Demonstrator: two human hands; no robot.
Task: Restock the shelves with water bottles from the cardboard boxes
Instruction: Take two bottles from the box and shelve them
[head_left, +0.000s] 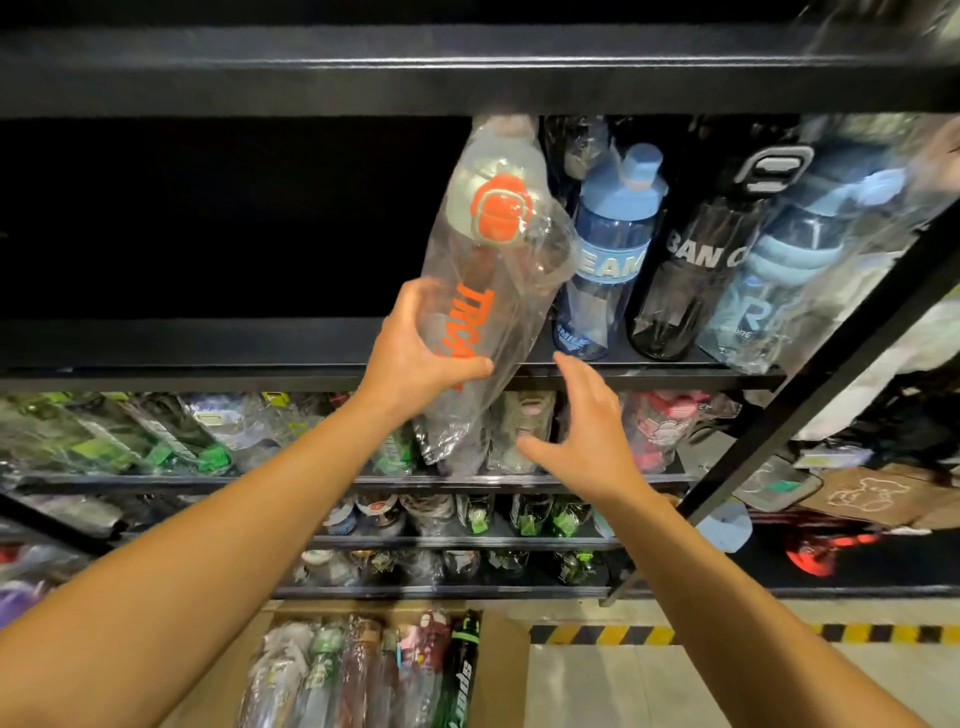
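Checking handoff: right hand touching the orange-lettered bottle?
Apart. Head view shows shelf edge between the open right hand and the bagged bottle; only the left hand holds it.

We count four bottles standing on the upper shelf (649, 370) at right of centre, one orange-lettered bottle (483, 291) held mid-frame, two hands, and one cardboard box (506, 670) at bottom centre.

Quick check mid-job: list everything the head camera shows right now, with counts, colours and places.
Plastic-wrapped clear bottle with orange lid: one, held tilted at the upper shelf's edge.
Blue-lidded bottle: one, upper shelf.
Black bottle: one, beside it.
Wrapped pale-blue bottle: one, far right.
Black metal shelf: several tiers, lower ones stocked.
Cardboard box: one, brown, on the floor, holding bottles.
Left hand: grips the orange-lidded bottle.
Right hand: open, near it.
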